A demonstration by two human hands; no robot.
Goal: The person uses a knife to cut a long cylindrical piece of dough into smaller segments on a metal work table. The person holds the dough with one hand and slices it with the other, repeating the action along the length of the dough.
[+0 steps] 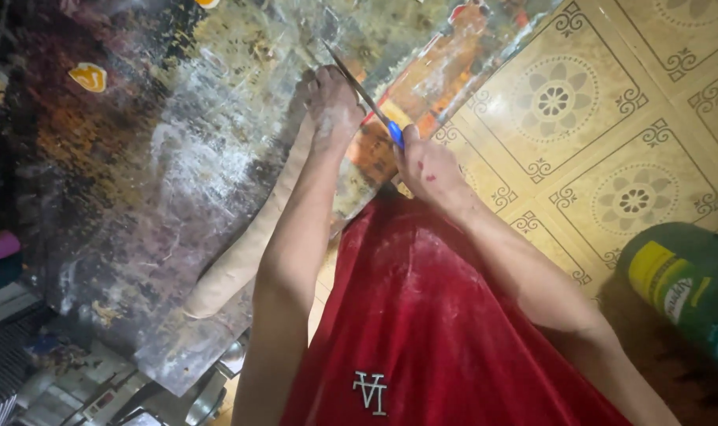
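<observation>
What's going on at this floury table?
A person in a red apron works at a flour-dusted board. The left hand presses the end of a long dough roll, while the right hand holds a blue-handled knife, blade angled over that end. A green cylinder lies on the tiled floor.

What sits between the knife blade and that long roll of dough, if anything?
Nothing visible does. The left hand rests on the end of the long pale dough roll, and the blue-handled knife in the right hand angles down right beside it.
</observation>
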